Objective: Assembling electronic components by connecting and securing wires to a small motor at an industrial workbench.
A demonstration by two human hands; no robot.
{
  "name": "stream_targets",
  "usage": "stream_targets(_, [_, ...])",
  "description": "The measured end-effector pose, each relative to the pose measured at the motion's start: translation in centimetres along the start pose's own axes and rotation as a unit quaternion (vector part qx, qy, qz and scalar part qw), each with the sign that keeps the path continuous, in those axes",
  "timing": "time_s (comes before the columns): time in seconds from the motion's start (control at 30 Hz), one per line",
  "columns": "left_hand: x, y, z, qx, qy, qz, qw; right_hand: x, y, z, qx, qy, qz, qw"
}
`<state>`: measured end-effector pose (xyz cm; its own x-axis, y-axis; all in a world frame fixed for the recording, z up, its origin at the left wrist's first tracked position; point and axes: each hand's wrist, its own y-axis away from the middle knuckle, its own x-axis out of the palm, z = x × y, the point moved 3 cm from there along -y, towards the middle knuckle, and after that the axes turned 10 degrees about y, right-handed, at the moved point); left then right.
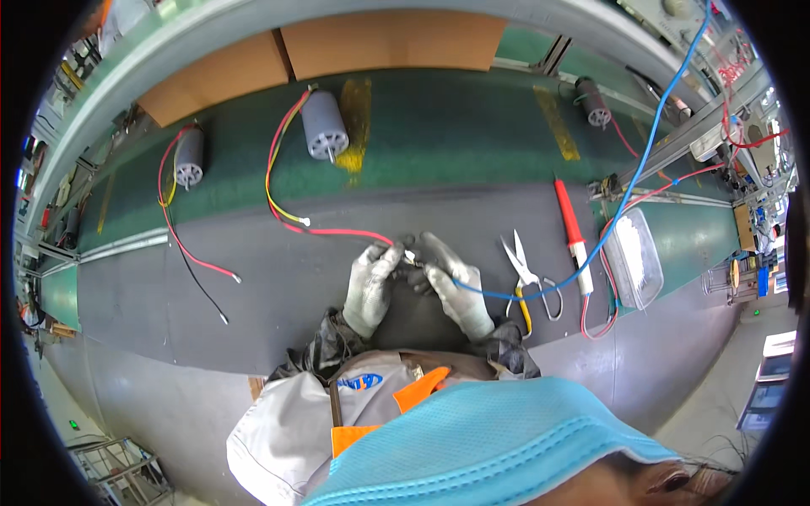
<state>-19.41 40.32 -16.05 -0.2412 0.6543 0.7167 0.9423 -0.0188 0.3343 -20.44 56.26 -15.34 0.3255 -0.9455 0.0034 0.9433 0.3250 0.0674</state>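
Observation:
My left hand [369, 287], in a grey-white glove with dark fingertips, pinches the end of a red wire [346, 232]. This wire comes from a grey cylindrical motor [325, 122] lying on the bench. A small white-silver piece [411, 255] shows at the wire's end between my hands. My right hand [460, 295], gloved alike, is closed close beside it, its thumb and forefinger toward that end. A blue cable [582, 268] arches down from the upper right and ends at my right hand's fingers; what lies inside them is partly hidden.
Scissors [523, 274] lie right of my hands, beside a red-and-white pen-shaped tool [570, 228] with a cord. Further right stands a clear plastic box [637, 257]. Another motor [189, 156] with wires sits left, a third [592, 101] at back right. Cardboard boxes [392, 44] line the back.

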Motion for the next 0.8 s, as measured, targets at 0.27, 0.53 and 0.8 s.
stream_targets(0.27, [1.2,0.4,-1.5,0.028,-0.007,0.015,0.999,0.3,-0.5,0.1,-0.009,-0.044,0.003,0.999])
stream_targets(0.53, [1.8,2.2,-2.2,0.046,-0.007,-0.003,0.999,1.3,1.1,2.6,-0.086,0.006,-0.074,0.994])
stream_targets(0.8, [1.6,3.1,-1.4,0.061,0.003,-0.017,0.998,1.2,2.1,2.1,-0.130,0.025,-0.078,0.988])
